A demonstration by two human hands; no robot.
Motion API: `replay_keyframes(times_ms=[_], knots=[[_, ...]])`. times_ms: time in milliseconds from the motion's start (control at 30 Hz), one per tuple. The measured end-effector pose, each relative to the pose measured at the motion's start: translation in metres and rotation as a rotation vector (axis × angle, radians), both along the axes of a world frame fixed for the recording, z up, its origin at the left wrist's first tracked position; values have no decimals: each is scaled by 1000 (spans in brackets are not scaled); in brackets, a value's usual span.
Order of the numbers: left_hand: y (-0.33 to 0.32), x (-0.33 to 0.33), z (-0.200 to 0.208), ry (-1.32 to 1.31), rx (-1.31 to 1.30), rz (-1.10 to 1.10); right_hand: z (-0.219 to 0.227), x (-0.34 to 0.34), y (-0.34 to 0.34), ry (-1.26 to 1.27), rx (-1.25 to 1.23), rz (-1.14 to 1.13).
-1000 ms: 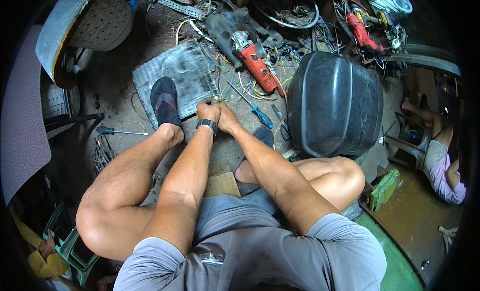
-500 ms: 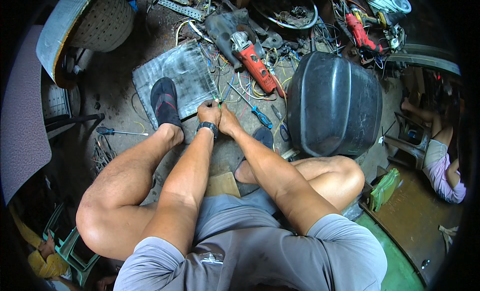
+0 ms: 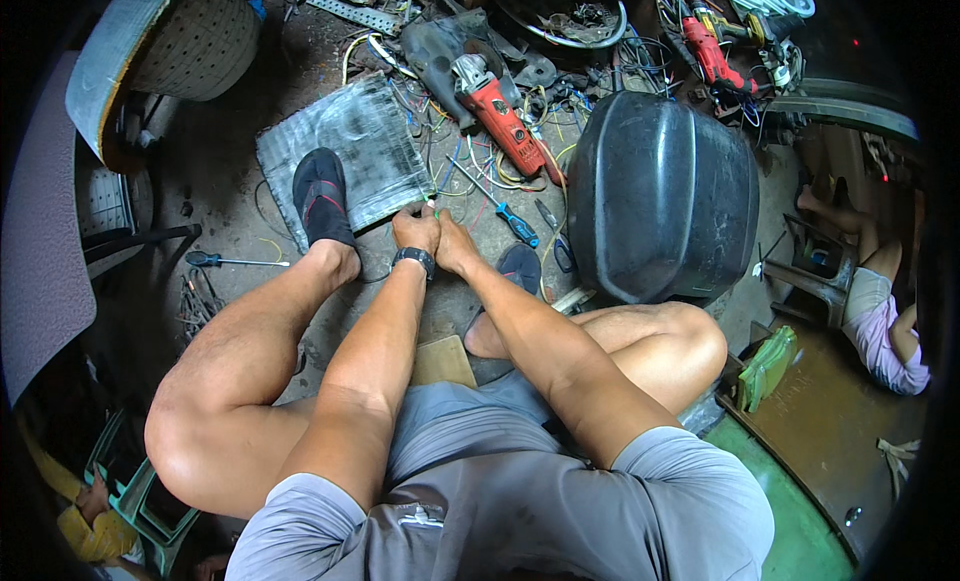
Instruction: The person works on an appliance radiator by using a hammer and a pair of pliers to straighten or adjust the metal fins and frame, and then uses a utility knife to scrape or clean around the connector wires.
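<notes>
My left hand (image 3: 414, 231), with a dark watch on its wrist, and my right hand (image 3: 455, 245) meet just off the near right corner of a scuffed grey slab (image 3: 385, 141). Both are closed, their fingertips pinched together. Between them shows a small bit of thin green wire (image 3: 433, 199); the rest is hidden by my fingers. My left foot, in a black slip-on shoe (image 3: 322, 193), rests on the slab. Right of my hands lie a blue-handled screwdriver (image 3: 518, 224) and a dark-handled cutting tool (image 3: 564, 253).
A red angle grinder (image 3: 505, 121) lies among tangled wires. A big black plastic case (image 3: 665, 196) stands at right, a red power drill (image 3: 715, 59) beyond it. Another screwdriver (image 3: 205, 259) lies left. A perforated drum (image 3: 205, 41) is far left. People sit at both sides.
The view has shifted slightly, so the floor things appear a little higher and further left. My hands stay together, pinching the green wire.
</notes>
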State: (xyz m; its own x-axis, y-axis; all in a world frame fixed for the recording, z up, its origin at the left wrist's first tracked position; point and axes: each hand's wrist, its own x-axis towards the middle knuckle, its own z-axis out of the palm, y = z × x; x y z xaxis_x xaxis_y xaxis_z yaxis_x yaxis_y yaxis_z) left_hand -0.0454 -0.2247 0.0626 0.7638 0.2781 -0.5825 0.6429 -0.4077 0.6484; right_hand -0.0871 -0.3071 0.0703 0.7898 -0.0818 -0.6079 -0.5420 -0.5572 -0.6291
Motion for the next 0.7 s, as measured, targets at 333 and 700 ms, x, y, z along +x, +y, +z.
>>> replay_keyframes(times_ms=[333,700], knots=[[-3,-9,5,12,27,-18,0,-9,-4,26,-29,15],[-5,-24,0,-5,11,-39,-2,-25,-5,-10,-4,21]])
